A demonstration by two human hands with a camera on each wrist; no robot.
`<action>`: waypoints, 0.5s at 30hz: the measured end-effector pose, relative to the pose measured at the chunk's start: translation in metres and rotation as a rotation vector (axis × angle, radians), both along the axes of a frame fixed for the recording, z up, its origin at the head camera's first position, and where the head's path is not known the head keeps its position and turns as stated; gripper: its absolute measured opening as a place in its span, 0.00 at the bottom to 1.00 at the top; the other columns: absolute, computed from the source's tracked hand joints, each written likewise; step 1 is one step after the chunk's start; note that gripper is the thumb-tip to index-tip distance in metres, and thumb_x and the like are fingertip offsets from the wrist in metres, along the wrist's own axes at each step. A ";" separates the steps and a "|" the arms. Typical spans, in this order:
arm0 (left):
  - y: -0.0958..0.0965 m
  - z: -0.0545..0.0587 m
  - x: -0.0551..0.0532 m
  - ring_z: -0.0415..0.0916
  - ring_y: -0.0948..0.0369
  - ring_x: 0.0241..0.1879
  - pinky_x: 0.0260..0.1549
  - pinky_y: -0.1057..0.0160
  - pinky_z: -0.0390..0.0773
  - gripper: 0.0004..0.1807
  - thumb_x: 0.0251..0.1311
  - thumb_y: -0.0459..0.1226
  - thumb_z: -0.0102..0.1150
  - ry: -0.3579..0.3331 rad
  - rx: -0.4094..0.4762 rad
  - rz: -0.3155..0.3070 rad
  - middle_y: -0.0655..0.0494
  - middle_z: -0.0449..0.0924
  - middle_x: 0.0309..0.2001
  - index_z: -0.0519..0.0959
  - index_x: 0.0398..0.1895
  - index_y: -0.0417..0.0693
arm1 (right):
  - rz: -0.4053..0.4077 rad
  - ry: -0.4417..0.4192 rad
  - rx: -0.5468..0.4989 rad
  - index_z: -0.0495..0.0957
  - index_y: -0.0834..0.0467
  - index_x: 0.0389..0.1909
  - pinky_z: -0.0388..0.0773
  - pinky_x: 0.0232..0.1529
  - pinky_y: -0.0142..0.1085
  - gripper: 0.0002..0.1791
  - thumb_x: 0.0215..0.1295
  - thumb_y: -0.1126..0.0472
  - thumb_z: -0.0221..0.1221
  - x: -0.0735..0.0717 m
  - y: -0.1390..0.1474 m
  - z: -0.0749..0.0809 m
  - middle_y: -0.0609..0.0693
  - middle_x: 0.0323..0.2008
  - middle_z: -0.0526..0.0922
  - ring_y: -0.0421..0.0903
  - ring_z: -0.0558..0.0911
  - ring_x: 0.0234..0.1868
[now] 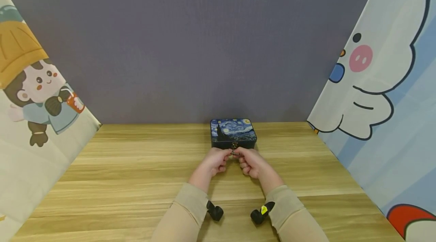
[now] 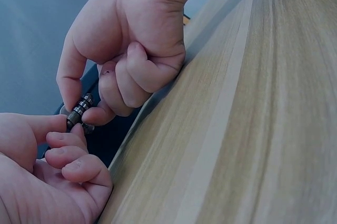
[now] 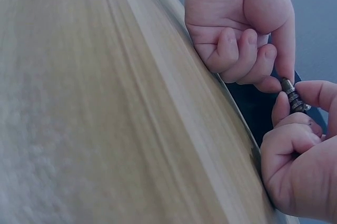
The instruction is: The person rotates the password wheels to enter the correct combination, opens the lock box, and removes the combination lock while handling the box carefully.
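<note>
A tin box with a swirling blue night-sky painting on its lid stands closed at the back of the table. From the clasp on its front hangs a small dark combination padlock with ridged number dials. My left hand pinches one end of the padlock between thumb and index finger. At the other end, the right hand pinches it the same way. In the right wrist view the dials of the padlock show between the fingertips. The remaining fingers of both hands are curled in, low over the table.
The wood-grain table runs back to a grey wall panel just behind the box. Cartoon-printed sheets flank it on either side. Black wrist cameras sit at both beige sleeves.
</note>
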State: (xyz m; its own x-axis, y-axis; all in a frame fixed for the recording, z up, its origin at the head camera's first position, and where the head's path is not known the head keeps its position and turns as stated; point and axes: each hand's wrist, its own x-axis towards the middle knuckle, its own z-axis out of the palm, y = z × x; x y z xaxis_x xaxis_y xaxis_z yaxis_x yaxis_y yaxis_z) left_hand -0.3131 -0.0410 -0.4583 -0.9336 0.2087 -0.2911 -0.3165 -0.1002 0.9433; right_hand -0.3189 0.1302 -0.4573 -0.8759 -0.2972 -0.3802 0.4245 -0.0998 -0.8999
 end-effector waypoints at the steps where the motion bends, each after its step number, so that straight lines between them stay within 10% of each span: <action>1: 0.000 0.000 0.000 0.53 0.64 0.16 0.16 0.67 0.57 0.13 0.74 0.40 0.57 -0.001 0.000 -0.001 0.58 0.65 0.21 0.75 0.33 0.38 | 0.000 0.002 0.001 0.76 0.63 0.35 0.50 0.11 0.26 0.11 0.66 0.58 0.59 0.000 0.000 0.000 0.40 0.14 0.58 0.34 0.54 0.12; 15: 0.001 0.000 -0.002 0.52 0.64 0.16 0.16 0.67 0.57 0.13 0.74 0.40 0.56 -0.003 -0.004 -0.003 0.58 0.65 0.21 0.76 0.34 0.38 | -0.004 0.003 0.004 0.75 0.63 0.34 0.50 0.12 0.26 0.10 0.64 0.58 0.60 -0.001 0.001 -0.001 0.40 0.14 0.57 0.34 0.54 0.12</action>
State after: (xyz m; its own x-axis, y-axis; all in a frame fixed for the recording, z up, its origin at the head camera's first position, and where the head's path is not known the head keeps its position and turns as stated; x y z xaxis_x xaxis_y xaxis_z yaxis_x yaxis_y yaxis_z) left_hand -0.3151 -0.0404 -0.4584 -0.9320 0.2105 -0.2951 -0.3201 -0.0959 0.9425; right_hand -0.3199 0.1310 -0.4581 -0.8783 -0.2917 -0.3788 0.4213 -0.0977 -0.9016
